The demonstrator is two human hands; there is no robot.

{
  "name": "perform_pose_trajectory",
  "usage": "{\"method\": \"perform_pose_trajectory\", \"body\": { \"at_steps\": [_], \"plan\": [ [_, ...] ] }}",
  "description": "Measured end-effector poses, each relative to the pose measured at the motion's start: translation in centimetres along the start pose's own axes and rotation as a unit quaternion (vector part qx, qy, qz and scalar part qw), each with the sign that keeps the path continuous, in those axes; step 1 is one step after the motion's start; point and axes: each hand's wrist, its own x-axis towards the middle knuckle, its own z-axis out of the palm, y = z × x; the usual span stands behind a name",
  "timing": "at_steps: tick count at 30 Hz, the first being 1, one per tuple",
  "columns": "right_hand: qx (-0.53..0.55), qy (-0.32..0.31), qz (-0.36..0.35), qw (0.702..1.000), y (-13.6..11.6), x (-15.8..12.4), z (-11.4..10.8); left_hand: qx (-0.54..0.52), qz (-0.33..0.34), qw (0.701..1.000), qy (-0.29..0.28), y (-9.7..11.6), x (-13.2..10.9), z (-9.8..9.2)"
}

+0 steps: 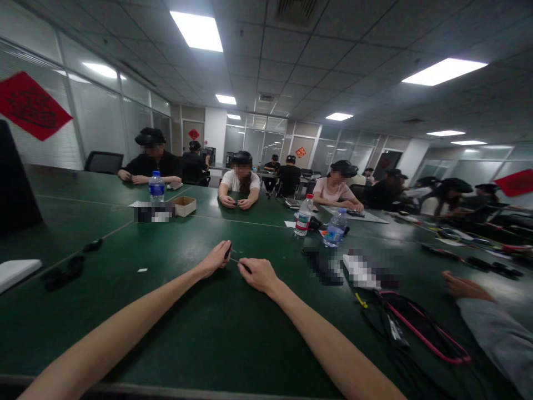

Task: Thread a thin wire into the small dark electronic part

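Note:
My left hand (pixel 215 259) is closed around a small dark object (pixel 227 251), mostly hidden by the fingers. My right hand (pixel 259 274) grips a screwdriver (pixel 245 267) by its dark handle. Its thin metal shaft points left and reaches the dark object; whether the tip touches it is too small to tell. Both hands are close together, low over the green table (pixel 179 328), with the forearms coming in from the near edge.
A cardboard box (pixel 185 206) and a blue-capped bottle (pixel 156 187) stand beyond my left hand. Two bottles, one red-capped (pixel 304 215), one blue-capped (pixel 335 228), stand right. Cables and a pink-edged item (pixel 428 328) lie near a neighbour's sleeve (pixel 495 339). Several people sit around.

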Motion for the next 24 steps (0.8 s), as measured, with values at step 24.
{"method": "perform_pose_trajectory", "body": {
  "at_steps": [24],
  "plan": [
    [0.014,0.004,0.003,1.0,-0.19,-0.02,-0.09,-0.025,-0.025,0.999,-0.013,-0.44,0.43,-0.42]
  ]
}}
